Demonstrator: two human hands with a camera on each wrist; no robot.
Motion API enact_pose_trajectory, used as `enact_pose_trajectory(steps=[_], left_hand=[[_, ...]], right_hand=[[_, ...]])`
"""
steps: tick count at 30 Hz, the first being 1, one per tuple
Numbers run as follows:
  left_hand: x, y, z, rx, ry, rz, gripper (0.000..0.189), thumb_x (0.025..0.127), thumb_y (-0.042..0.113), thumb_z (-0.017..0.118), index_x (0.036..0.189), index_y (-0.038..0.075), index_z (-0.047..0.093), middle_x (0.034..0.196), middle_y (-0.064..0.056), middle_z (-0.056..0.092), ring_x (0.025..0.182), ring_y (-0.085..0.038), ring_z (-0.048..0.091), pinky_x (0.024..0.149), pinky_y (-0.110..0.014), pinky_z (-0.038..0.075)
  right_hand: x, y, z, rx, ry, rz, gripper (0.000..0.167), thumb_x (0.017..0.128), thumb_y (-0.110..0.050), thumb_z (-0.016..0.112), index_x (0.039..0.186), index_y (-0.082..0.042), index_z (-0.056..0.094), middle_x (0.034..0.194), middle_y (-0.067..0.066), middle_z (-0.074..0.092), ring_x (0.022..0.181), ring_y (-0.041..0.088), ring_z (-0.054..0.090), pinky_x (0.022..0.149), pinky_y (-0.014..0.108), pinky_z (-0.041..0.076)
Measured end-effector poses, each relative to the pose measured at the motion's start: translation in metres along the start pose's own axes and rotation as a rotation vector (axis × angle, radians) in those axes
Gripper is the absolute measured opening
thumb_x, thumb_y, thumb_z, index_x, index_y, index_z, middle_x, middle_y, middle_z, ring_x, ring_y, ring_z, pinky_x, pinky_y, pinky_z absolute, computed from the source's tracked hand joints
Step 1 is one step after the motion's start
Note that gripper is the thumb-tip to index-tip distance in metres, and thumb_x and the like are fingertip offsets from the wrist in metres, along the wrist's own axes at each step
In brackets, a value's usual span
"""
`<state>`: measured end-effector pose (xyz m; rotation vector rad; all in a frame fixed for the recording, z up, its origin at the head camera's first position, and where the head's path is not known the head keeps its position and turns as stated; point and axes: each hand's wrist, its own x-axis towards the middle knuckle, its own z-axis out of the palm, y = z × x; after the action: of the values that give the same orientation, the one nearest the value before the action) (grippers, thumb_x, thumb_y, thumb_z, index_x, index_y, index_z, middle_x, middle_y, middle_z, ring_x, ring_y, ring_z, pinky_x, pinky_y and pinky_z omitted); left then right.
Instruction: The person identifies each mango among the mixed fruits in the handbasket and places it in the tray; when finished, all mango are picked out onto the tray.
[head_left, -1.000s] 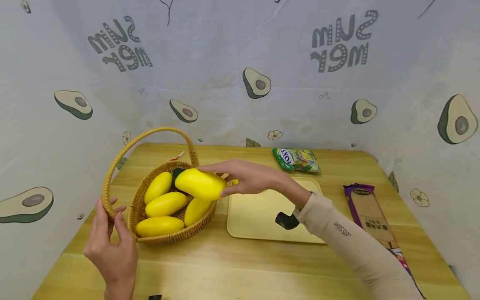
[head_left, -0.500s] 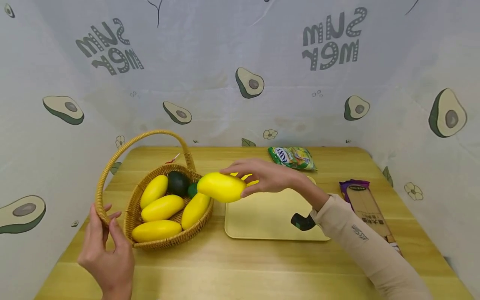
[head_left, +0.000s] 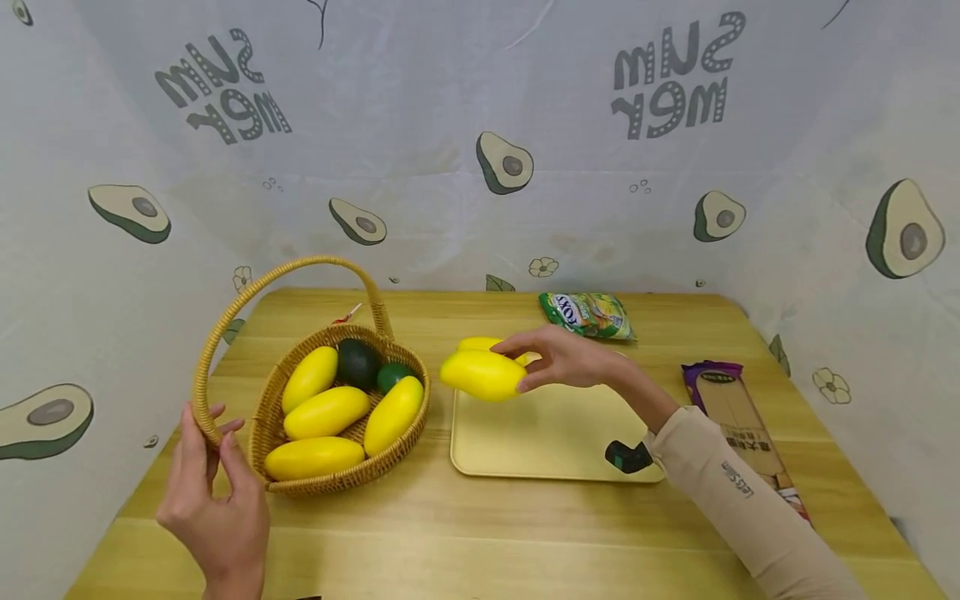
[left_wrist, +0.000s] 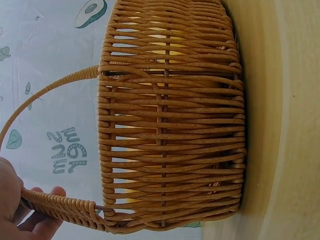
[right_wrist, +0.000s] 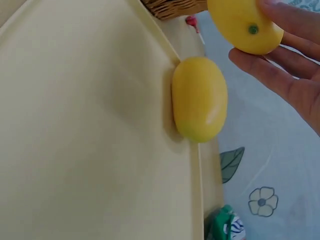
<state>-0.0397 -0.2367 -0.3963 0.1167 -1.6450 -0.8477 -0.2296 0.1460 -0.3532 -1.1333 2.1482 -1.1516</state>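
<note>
My left hand [head_left: 217, 517] grips the handle of a wicker basket [head_left: 349, 478] near its base. In the basket lie several yellow mangoes [head_left: 327, 412], a dark avocado [head_left: 357, 363] and a smaller green fruit [head_left: 393, 377] partly hidden by a mango. Over the left part of a cream tray [head_left: 540, 454], my right hand [head_left: 564, 358] holds another mango [head_left: 482, 377] between thumb and fingers, lifted clear of the surface. The right wrist view has a second mango [right_wrist: 200, 100] lying along the tray's far edge; in the head view the held one mostly covers it.
Behind the tray lies a green candy bag [head_left: 588, 315]. To the right is a long purple-and-brown packet [head_left: 738, 417], partly covered by the right sleeve. A red lollipop [head_left: 347, 315] lies behind the basket. Printed curtains [head_left: 442, 100] enclose the wooden table.
My right hand has carried the mango rightward from above the basket to above the tray, uncovering the avocado and green fruit. My left hand still holds the handle.
</note>
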Motion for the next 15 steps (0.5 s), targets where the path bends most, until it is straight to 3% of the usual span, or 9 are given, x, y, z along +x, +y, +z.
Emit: enact_pose_trajectory(steps=[15], left_hand=[[0.0,-0.001,0.0,0.01,0.005,0.011,0.049,0.097,-0.021,0.06,0.144,-0.008,0.064,0.116,-0.037,0.073,0.101,0.012,0.067,0.094,-0.005,0.053]], right_hand=[[-0.001,0.046,0.01,0.056,0.059,0.02,0.053,0.097,0.002,0.077,0.146,0.013,0.059,0.151,0.032,0.057,0.139,0.05,0.055,0.11,0.051,0.058]])
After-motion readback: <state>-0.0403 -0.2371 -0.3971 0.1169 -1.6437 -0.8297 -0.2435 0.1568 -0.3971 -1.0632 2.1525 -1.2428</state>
